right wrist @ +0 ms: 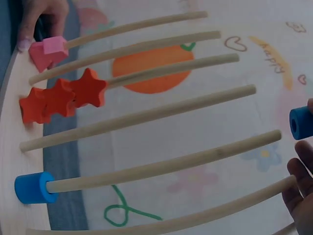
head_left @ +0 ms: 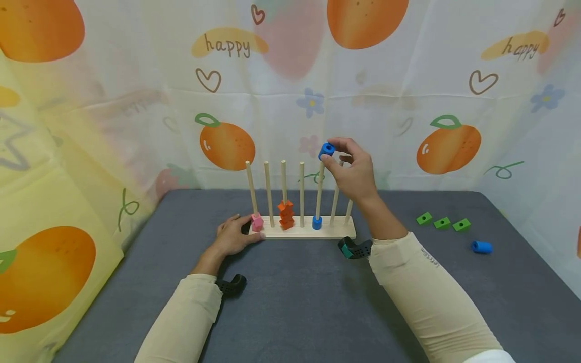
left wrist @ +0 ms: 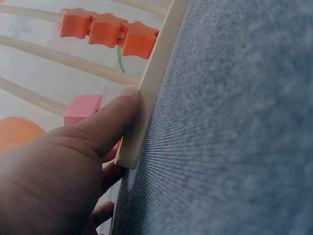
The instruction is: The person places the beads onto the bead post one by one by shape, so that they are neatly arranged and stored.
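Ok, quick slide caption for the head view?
Right hand holds a blue bead over a peg while the left hand steadies the wooden base.

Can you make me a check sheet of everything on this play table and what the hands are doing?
Surface: grey fabric tabletop.
Job's things: wooden peg rack with seven upright pegs; pink block on the first peg, three orange star beads on the third, blue cylinder bead on the fifth.
Clutter: three green blocks and a loose blue cylinder lying at the right.
Grippers: right hand pinches a second blue bead above the fifth peg; left hand presses the rack's left end.
Cables: nothing seen.
Surroundings: fruit-print curtain all round.
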`<state>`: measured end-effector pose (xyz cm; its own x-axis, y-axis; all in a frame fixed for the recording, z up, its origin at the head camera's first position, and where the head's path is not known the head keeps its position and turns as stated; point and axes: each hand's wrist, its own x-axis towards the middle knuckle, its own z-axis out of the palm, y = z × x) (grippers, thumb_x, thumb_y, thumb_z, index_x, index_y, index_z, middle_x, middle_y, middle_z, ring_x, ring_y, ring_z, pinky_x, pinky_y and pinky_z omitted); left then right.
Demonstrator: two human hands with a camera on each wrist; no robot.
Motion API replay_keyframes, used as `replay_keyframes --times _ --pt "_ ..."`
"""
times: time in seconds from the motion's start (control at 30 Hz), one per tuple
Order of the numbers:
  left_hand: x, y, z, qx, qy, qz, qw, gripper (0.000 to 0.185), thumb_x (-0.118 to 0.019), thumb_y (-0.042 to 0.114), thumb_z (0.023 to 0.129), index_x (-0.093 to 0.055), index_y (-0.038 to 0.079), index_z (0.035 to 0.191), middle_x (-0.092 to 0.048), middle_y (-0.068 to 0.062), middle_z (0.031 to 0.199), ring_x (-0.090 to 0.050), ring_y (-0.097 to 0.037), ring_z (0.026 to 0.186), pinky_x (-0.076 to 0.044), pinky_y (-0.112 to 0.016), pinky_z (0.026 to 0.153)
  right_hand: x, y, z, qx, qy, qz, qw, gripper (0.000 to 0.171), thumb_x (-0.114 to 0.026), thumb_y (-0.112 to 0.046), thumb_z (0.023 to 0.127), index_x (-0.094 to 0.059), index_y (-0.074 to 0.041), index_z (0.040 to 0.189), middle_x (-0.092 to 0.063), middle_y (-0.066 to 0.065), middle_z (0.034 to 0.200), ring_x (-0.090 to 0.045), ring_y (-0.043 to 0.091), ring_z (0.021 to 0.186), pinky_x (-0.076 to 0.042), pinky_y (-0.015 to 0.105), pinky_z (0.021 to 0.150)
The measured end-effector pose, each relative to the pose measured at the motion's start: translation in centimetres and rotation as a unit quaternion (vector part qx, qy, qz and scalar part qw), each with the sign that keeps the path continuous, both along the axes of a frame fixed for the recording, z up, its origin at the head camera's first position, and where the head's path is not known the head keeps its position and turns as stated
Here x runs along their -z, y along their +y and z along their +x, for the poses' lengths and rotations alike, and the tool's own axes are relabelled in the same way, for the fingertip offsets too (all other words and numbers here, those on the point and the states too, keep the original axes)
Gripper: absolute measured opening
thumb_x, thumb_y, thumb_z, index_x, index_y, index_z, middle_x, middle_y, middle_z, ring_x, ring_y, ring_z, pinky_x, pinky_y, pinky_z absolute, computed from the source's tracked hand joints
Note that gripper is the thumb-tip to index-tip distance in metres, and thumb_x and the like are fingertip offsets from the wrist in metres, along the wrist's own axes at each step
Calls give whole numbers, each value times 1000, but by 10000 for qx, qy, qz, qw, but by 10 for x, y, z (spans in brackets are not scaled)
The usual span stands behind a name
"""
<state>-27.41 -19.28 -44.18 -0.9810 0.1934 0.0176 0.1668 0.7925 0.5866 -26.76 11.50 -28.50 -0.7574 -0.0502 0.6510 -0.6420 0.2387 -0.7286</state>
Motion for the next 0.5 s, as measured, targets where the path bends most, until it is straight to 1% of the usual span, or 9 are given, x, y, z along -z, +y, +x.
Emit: replay_keyframes --times 0.07,0.1,0.2,0.3,0.4,0.5 --pt "0 1 0 2 13 10 10000 76 -74 43 84 -47 4 143 -48 -21 140 -20 -40 139 -7 -59 106 4 -1 -1 -21 -134 37 9999 34 -66 -4 91 -60 4 123 -59 17 116 -52 27 109 -39 41 90" --pt "0 1 0 -4 5 21 10000 76 -74 43 83 -48 4 143 -48 -20 139 -20 -39 139 -7 -59 106 2 -3 2 -55 -204 49 9998 34 -65 -3 91 -59 6 123 -59 20 115 -53 29 107 -41 40 88" --pt "1 1 0 -2 23 19 10000 76 -74 43 83 -48 4 143 -48 -20 139 -20 -39 139 -7 -59 106 -2 -6 12 -196 -435 16 9989 33 -63 2 91 -57 10 123 -59 25 109 -56 34 100 -45 32 80" --pt "1 1 0 -10 34 23 10000 76 -74 43 83 -48 4 143 -48 -20 139 -20 -39 139 -7 -59 105 -7 -10 21 -327 -646 -18 9974 34 -61 5 91 -56 11 125 -58 28 106 -57 37 95 -48 26 76" --pt "2 0 0 -10 27 28 10000 76 -74 43 83 -48 4 143 -48 -20 140 -20 -39 139 -7 -59 106 -1 -9 18 -373 -781 -167 9961 39 -63 4 90 -54 8 129 -58 27 108 -58 38 96 -50 28 77" --pt "1 0 0 -23 9 53 10000 76 -74 43 83 -47 4 143 -48 -20 140 -20 -39 139 -6 -58 106 6 -9 14 -449 -922 -428 9938 48 -64 5 89 -51 5 135 -56 25 113 -57 38 98 -50 31 80"
